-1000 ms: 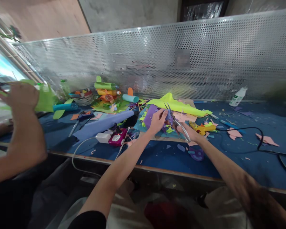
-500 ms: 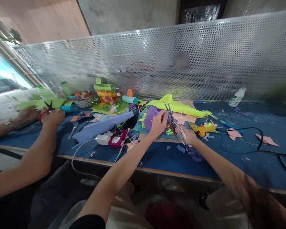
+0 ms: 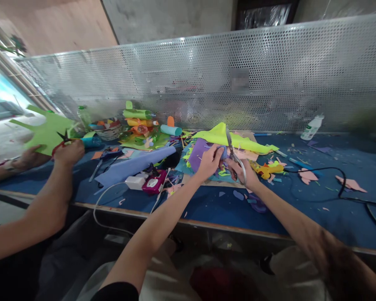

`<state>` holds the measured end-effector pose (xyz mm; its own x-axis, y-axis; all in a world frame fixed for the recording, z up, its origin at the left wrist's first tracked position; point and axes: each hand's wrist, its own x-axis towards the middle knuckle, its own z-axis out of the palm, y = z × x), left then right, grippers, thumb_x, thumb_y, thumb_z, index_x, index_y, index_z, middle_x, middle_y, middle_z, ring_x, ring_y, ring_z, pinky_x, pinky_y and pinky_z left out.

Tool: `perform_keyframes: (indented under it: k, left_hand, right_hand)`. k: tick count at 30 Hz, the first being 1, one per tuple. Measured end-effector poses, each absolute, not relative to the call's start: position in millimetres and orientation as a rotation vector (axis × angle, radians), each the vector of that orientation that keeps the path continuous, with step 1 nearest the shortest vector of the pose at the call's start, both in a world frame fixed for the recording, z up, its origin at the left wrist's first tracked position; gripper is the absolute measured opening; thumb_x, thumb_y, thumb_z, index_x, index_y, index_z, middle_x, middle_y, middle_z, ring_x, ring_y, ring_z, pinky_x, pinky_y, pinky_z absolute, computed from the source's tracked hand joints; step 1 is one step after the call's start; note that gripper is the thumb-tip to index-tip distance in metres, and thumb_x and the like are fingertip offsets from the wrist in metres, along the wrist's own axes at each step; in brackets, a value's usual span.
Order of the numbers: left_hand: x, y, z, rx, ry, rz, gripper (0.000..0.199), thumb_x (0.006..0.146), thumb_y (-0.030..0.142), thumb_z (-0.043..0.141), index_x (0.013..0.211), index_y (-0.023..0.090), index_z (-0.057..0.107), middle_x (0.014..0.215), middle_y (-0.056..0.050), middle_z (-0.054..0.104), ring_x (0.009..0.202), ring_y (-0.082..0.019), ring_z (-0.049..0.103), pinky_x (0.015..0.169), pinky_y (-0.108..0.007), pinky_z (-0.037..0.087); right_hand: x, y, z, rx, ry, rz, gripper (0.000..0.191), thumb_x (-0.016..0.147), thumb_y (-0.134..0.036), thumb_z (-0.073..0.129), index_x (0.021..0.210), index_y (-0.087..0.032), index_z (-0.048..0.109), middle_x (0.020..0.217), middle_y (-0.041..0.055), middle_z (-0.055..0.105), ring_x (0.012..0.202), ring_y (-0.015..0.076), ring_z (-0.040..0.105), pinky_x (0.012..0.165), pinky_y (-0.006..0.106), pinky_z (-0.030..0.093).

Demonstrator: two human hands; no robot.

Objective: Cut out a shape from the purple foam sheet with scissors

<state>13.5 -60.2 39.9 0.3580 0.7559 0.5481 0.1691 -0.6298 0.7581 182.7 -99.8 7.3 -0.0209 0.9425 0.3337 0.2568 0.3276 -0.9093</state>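
My left hand (image 3: 210,161) pinches a small blue-purple piece of craft foam or paper (image 3: 221,153) at the middle of the table. Close beside it, my right hand (image 3: 242,170) is closed round the handles of metal scissors (image 3: 235,155), whose blades point up and away from me, just right of the piece. Fingers partly cover the small piece. Beneath my hands lie a purple sheet (image 3: 196,155) and many coloured scraps. Behind them stretches a crumpled yellow-green sheet (image 3: 225,138).
A yellow glue gun (image 3: 267,169) with a black cable lies to the right, a white bottle (image 3: 312,128) farther back. Left are a blue-violet sheet (image 3: 138,166), a magenta power box (image 3: 155,182) and a basket (image 3: 108,130). A co-worker's hand (image 3: 69,151) holds red-handled scissors at a green sheet (image 3: 47,131).
My scissors have turned more upright and their blades have moved right, away from the piece. My left hand has barely moved. The co-worker's green sheet has been raised.
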Motion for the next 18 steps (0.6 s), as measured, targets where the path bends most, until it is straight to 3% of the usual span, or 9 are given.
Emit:
perform_keyframes:
  k: [3, 7, 11, 14, 18]
  left_hand:
    - [14.2, -60.2, 40.5, 1.964, 0.707, 1.185, 0.04, 0.1, 0.057, 0.051, 0.113, 0.019, 0.056, 0.062, 0.003, 0.062, 0.05, -0.015, 0.063, 0.052, -0.025, 0.047]
    - [14.1, -58.2, 40.2, 1.956, 0.647, 1.103, 0.04, 0.097, 0.056, 0.057, 0.113, 0.019, 0.054, 0.085, -0.003, 0.068, 0.058, -0.014, 0.067, 0.055, -0.025, 0.051]
    - [11.5, -55.2, 41.5, 2.176, 0.675, 1.045, 0.032, 0.097, 0.05, 0.058, 0.105, 0.019, 0.06, 0.077, 0.0, 0.062, 0.058, -0.011, 0.055, 0.054, -0.023, 0.041]
    - [10.5, -53.4, 41.6, 2.308, 0.732, 1.022, 0.03, 0.095, 0.048, 0.061, 0.099, 0.018, 0.063, 0.069, 0.002, 0.056, 0.059, -0.011, 0.047, 0.056, -0.024, 0.035]
    - [12.1, -52.9, 40.4, 2.254, 0.725, 1.074, 0.03, 0.094, 0.047, 0.062, 0.096, 0.017, 0.063, 0.082, -0.002, 0.064, 0.068, -0.012, 0.054, 0.061, -0.024, 0.041]
  right_hand:
    - [188.3, -93.4, 8.2, -1.137, -1.415, 0.722, 0.046, 0.086, -0.057, 0.063, 0.058, -0.022, 0.053, 0.039, -0.0012, 0.053, 0.032, 0.0126, 0.047, 0.037, 0.027, 0.039]
    - [197.9, -89.8, 14.3, -1.086, -1.321, 0.636, 0.037, 0.086, -0.054, 0.064, 0.074, -0.019, 0.065, 0.048, -0.0004, 0.06, 0.042, 0.0142, 0.055, 0.044, 0.028, 0.045]
    - [199.0, -93.8, 23.9, -1.016, -1.294, 0.637, 0.037, 0.077, -0.051, 0.075, 0.091, -0.017, 0.072, 0.066, 0.0039, 0.071, 0.053, 0.0174, 0.064, 0.053, 0.032, 0.053]
    - [197.2, -95.9, 27.5, -0.99, -1.28, 0.628, 0.036, 0.069, -0.048, 0.081, 0.086, -0.017, 0.072, 0.079, 0.0074, 0.076, 0.059, 0.0187, 0.067, 0.057, 0.034, 0.055]
    - [197.7, -93.2, 23.7, -0.999, -1.285, 0.619, 0.032, 0.069, -0.047, 0.081, 0.078, -0.018, 0.07, 0.072, 0.0043, 0.072, 0.06, 0.0167, 0.064, 0.058, 0.031, 0.052]
